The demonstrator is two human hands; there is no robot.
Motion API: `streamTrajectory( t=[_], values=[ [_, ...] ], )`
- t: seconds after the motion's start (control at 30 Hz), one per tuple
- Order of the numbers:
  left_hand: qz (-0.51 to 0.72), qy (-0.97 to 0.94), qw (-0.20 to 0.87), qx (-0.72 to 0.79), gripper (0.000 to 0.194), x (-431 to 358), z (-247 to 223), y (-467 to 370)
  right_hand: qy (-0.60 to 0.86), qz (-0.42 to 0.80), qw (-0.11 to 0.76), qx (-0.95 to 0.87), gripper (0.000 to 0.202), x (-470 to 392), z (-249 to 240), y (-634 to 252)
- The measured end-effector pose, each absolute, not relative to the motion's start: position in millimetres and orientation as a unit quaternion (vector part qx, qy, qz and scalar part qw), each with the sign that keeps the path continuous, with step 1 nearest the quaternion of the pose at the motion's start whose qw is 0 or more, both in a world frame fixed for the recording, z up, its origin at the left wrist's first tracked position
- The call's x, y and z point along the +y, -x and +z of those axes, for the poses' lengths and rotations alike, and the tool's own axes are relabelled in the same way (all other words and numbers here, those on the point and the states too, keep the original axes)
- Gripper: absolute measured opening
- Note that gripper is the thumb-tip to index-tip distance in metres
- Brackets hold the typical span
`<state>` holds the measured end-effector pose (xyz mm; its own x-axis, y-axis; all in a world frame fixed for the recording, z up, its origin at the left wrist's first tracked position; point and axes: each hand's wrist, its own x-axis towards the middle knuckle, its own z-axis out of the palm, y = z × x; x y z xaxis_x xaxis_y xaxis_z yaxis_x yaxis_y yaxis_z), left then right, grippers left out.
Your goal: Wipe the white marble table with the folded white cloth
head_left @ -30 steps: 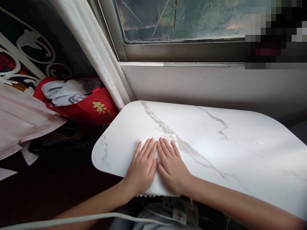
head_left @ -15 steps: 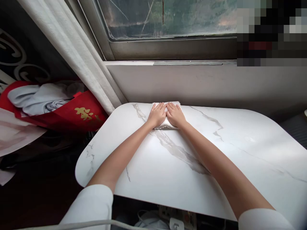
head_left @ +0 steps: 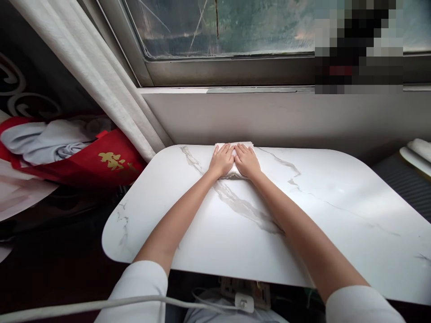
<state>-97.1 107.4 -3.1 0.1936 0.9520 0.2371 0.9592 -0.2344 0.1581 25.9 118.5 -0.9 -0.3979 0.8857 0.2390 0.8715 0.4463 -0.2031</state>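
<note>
A folded white cloth (head_left: 235, 172) lies on the marble-patterned white table (head_left: 215, 242), close to its far edge by the wall. Both palms press down on it from above. My left hand (head_left: 221, 159) covers its left part, fingers stretched flat and pointing away from me. On the right part rests my right hand (head_left: 247, 160), also flat, with its fingertips slanting toward the left ones. The two hands nearly touch, and they hide much of the cloth.
Beyond the table are a grey wall (head_left: 235, 116) and a window (head_left: 215, 31). To the left stand a pale curtain (head_left: 84, 76) and a red bag (head_left: 90, 157) holding clothes. A white cable (head_left: 84, 307) crosses low in front, near a white plug (head_left: 244, 303) below the table edge.
Both hands and the cloth have slid a little to the right along the table's far edge. The view has also turned slightly right, showing more of the table's right side.
</note>
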Motion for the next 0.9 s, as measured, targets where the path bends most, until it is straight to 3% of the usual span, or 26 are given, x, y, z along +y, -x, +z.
streamTrajectory(
  t=[0.2,0.57,0.73,0.9],
  values=[
    [-0.153,0.791,0.010,-0.593,0.048,29,-2,76,0.503,0.003,0.134,-0.854,0.054,40,-1,-56],
    [-0.171,0.823,-0.099,-0.532,0.059,-130,7,47,0.426,0.051,0.119,-0.895,0.060,-110,5,-112],
    [-0.159,0.826,-0.134,-0.524,0.061,-134,7,52,0.426,0.083,0.099,-0.895,0.059,-110,11,-118],
    [-0.165,0.804,-0.098,-0.562,0.055,-71,-1,53,0.465,0.112,0.073,-0.875,0.057,-47,13,-103]
  ],
)
